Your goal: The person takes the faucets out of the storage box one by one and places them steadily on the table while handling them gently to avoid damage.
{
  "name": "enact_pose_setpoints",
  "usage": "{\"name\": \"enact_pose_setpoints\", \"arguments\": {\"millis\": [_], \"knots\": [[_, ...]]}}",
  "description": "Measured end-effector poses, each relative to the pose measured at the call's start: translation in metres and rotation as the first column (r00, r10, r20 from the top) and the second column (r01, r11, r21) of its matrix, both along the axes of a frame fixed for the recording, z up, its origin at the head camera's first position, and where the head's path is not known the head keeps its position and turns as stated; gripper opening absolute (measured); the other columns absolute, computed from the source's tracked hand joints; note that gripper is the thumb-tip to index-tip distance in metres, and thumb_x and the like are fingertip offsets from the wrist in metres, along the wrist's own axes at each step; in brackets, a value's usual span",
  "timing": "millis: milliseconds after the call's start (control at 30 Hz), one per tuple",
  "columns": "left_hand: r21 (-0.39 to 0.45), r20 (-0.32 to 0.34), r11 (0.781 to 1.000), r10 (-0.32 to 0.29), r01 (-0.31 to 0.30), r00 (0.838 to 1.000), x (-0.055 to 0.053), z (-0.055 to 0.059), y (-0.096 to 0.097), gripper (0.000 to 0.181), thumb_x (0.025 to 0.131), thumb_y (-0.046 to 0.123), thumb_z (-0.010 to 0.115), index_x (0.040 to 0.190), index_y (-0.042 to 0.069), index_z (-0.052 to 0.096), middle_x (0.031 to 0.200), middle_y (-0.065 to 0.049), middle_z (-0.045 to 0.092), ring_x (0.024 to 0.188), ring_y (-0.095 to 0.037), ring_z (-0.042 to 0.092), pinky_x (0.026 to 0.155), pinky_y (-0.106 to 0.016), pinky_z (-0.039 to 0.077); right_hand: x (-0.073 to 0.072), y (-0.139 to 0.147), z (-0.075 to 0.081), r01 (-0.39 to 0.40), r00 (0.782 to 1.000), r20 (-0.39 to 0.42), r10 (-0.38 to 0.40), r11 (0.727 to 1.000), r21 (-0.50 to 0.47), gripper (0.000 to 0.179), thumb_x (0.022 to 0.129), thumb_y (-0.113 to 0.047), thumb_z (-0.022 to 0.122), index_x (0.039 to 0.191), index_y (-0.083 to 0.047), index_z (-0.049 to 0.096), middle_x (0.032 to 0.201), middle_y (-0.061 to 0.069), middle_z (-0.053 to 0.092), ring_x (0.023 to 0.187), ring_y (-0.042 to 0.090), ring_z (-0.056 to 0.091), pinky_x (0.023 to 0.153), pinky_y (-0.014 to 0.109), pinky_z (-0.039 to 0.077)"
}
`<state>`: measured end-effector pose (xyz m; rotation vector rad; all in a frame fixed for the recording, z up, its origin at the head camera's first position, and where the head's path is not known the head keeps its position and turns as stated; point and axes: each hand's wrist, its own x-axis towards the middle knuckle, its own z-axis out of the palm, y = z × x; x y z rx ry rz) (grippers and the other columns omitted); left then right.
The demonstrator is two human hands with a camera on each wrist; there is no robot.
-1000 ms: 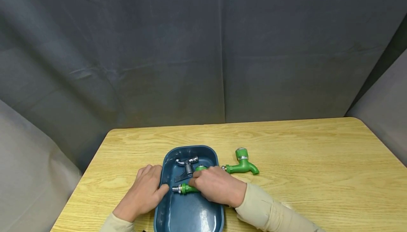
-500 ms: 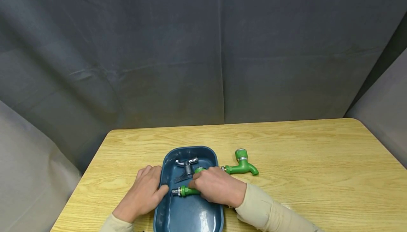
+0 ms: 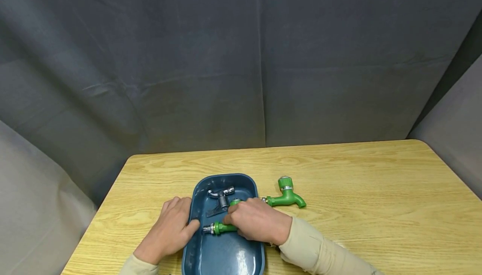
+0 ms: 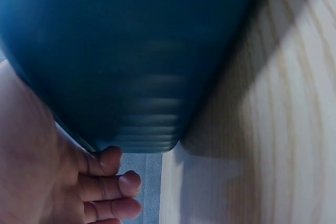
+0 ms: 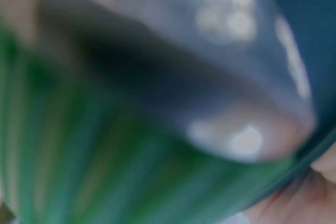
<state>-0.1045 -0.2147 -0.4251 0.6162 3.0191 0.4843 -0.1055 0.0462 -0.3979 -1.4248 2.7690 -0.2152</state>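
A blue rectangular tray stands on the table in the head view. My left hand holds its left side, thumb over the rim and the other fingers outside. In the left wrist view, fingers curve beside the tray's outer wall. My right hand grips a green tap inside the tray, its threaded metal end pointing left. The hand hides most of its body. A ridged green knob with a shiny cap fills the right wrist view, blurred. Behind lies a chrome tap in the tray.
Another green tap lies on the wooden table, just right of the tray. Dark grey cloth hangs behind the table's far edge. Lighter cloth hangs at the left side.
The held green tap's threaded end has shifted slightly toward the near side of the tray, and its knob slightly left. Both hands stay in nearly the same place.
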Motion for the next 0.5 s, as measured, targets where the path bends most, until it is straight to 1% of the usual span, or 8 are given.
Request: {"name": "enact_pose_setpoints", "arguments": {"millis": [133,333,400,500], "knots": [[-0.003,0.004,1.000,0.000,0.000,1.000,0.0000,-0.0001,0.0004,0.008,0.092,0.022,0.060,0.092,0.021,0.052,0.078,0.009,0.043,0.082,-0.012,0.036,0.100,-0.048,0.038,0.0000,0.0008,0.0006,-0.008,1.000,-0.002,0.008,1.000,-0.013,0.026,0.086,-0.012,0.079,0.104,-0.030,0.077,0.089,-0.013,0.070,0.071,0.001,0.065,0.051,0.021,0.045],[-0.006,0.014,1.000,0.005,-0.005,1.000,0.0002,0.0005,0.0009,0.008,0.092,0.023,0.060,0.092,0.021,0.052,0.079,0.009,0.043,0.082,-0.012,0.037,0.101,-0.048,0.038,0.0007,0.0014,0.0024,-0.025,0.999,-0.034,0.025,1.000,-0.007,0.025,0.087,-0.012,0.079,0.104,-0.030,0.076,0.090,-0.013,0.070,0.073,0.002,0.067,0.053,0.020,0.048],[-0.006,0.018,1.000,0.006,-0.006,1.000,0.0001,0.0006,0.0009,0.008,0.092,0.023,0.060,0.092,0.021,0.052,0.078,0.009,0.043,0.082,-0.012,0.037,0.101,-0.048,0.038,0.0012,0.0013,0.0030,-0.030,0.998,-0.050,0.030,1.000,-0.007,0.024,0.088,-0.011,0.077,0.103,-0.030,0.076,0.089,-0.013,0.069,0.071,0.001,0.066,0.052,0.020,0.048],[-0.006,0.018,1.000,0.006,-0.006,1.000,-0.0002,0.0004,0.0009,0.008,0.092,0.023,0.060,0.093,0.021,0.053,0.078,0.009,0.043,0.082,-0.012,0.037,0.101,-0.048,0.038,0.0017,0.0011,0.0032,-0.029,0.997,-0.078,0.028,1.000,-0.010,0.023,0.092,-0.009,0.071,0.100,-0.029,0.076,0.087,-0.013,0.069,0.068,0.002,0.064,0.051,0.020,0.046]]}}
